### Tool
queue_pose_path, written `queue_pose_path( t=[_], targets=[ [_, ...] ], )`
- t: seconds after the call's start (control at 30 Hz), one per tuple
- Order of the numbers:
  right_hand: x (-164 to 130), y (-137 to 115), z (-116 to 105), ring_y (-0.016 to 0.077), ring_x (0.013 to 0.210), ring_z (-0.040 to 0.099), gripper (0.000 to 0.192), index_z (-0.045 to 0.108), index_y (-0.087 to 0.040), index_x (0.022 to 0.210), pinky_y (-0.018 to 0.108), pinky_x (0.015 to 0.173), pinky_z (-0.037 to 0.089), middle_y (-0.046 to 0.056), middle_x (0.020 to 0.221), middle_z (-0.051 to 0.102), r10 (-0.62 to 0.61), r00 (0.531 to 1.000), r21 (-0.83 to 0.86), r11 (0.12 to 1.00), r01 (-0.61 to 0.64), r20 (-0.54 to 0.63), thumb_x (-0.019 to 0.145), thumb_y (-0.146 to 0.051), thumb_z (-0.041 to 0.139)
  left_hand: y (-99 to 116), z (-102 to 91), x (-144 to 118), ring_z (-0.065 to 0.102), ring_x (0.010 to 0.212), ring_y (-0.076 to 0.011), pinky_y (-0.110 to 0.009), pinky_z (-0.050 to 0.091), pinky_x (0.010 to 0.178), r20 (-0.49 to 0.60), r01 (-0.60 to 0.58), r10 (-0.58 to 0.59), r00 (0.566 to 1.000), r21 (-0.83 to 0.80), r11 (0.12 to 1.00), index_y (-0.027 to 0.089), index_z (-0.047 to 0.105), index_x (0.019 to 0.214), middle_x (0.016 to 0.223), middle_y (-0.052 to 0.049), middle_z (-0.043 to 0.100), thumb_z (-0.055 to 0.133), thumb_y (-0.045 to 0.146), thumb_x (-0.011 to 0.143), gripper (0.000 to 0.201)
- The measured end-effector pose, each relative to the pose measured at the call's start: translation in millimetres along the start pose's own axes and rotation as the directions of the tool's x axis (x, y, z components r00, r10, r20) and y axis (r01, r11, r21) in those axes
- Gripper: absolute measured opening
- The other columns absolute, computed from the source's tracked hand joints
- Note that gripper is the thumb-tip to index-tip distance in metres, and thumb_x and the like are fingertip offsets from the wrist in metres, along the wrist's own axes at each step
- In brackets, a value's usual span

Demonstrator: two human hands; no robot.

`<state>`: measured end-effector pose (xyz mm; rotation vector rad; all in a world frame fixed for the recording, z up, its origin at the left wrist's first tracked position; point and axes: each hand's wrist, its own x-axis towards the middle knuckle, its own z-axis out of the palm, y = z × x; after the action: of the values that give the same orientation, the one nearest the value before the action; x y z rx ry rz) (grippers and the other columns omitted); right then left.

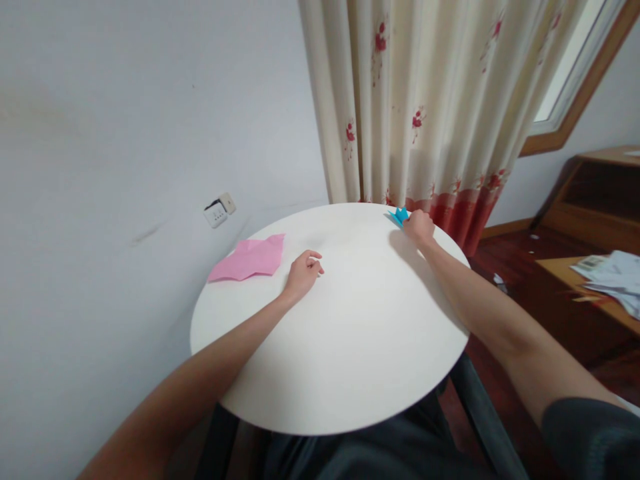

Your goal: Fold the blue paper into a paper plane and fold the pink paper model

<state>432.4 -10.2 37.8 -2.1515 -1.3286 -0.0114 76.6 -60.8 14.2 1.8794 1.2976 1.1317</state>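
Observation:
At the far right of the round white table (345,347), my right hand (420,227) is closed on a small blue folded paper piece (400,216) with pointed tips. The fingers hide part of the paper. My left hand (303,272) rests over the table left of the middle, fingers loosely curled and apart, with nothing visible in it. Just left of that hand lies a creased sheet of pink paper (250,259), close to the table's left edge.
A wall with a power socket (216,215) stands behind the table's left side. A flowered curtain (415,100) hangs behind its far edge. To the right, papers (613,277) lie on a low wooden surface, with a wooden cabinet (595,193) beyond.

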Motion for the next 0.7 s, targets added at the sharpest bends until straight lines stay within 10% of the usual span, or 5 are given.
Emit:
queue_pose_path(
  t=[0.17, 0.37, 0.7],
  targets=[
    [-40, -48, 0, 0.0269, 0.095, 0.068, 0.031, 0.074, -0.012, 0.100, 0.033, 0.082, 0.048, 0.019, 0.103, 0.074, -0.237, 0.971, 0.029, 0.971, 0.237, 0.007, 0.096, -0.025, 0.046, 2, -0.6, 0, 0.058, 0.058, -0.0141, -0.022, 0.037, 0.053, 0.021, -0.002, 0.002, 1.000, -0.006, 1.000, 0.019, 0.060, 0.093, 0.064, 0.001, 0.065, 0.049, 0.019, 0.077, 0.020],
    [-113, -95, 10, 0.0204, 0.088, 0.066, 0.026, 0.074, -0.020, 0.097, 0.026, 0.073, 0.042, 0.008, 0.098, 0.076, -0.586, 0.799, 0.182, 0.808, 0.561, 0.134, 0.095, -0.026, 0.049, 2, 1.2, -3, 0.053, 0.053, -0.0119, -0.021, 0.034, 0.052, 0.107, 0.056, -0.054, 0.993, -0.013, 0.998, 0.018, 0.062, 0.092, 0.063, 0.001, 0.065, 0.050, 0.015, 0.075, 0.021],
    [-154, -102, 28, 0.0199, 0.086, 0.065, 0.024, 0.074, -0.019, 0.097, 0.025, 0.070, 0.040, 0.009, 0.099, 0.073, -0.702, 0.639, 0.225, 0.709, 0.668, 0.316, 0.093, -0.027, 0.051, -2, 1.0, -7, 0.054, 0.054, -0.0104, -0.020, 0.038, 0.054, 0.217, -0.014, -0.001, 0.976, 0.067, 0.998, 0.015, 0.067, 0.094, 0.069, -0.001, 0.069, 0.053, 0.018, 0.086, 0.017]
  ],
)
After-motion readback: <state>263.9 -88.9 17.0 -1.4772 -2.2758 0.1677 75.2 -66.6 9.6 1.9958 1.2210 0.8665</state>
